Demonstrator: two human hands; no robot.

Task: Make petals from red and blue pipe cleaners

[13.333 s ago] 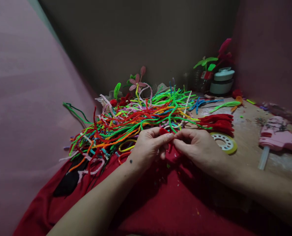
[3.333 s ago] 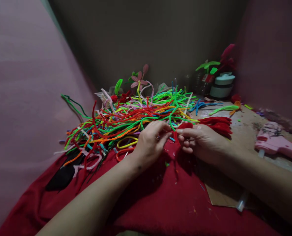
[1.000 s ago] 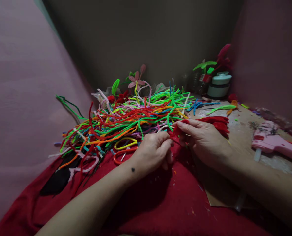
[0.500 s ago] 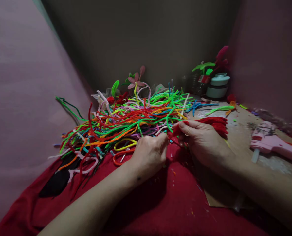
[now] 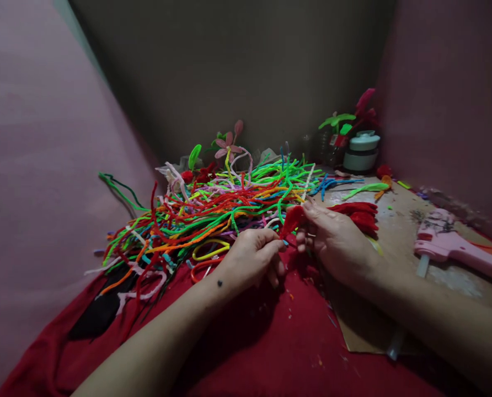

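Between my two hands is a red pipe-cleaner petal (image 5: 291, 220), fuzzy and folded. My left hand (image 5: 256, 253) pinches its lower end between thumb and fingertips. On the upper right end, the thumb and fingers of my right hand (image 5: 339, 237) are closed. Part of the petal is hidden behind the fingers. Several more red pipe-cleaner petals (image 5: 364, 218) lie on the cardboard just beyond my right hand. Right behind my hands spreads a heap of many-coloured pipe cleaners (image 5: 229, 204). Scissors with a yellow and a red handle loop (image 5: 204, 270) lie beside my left hand.
A pink glue gun (image 5: 448, 242) rests on the cardboard (image 5: 365, 331) at the right. Behind stand a pale lidded jar (image 5: 362, 151) and a pink pipe-cleaner flower (image 5: 228, 144). Red cloth (image 5: 295, 342) covers the front, with small scraps on it. Walls close in on both sides.
My left hand has turned, so its thumb and fingertips show more. The red petal is now more upright between my hands. The view has shifted slightly.
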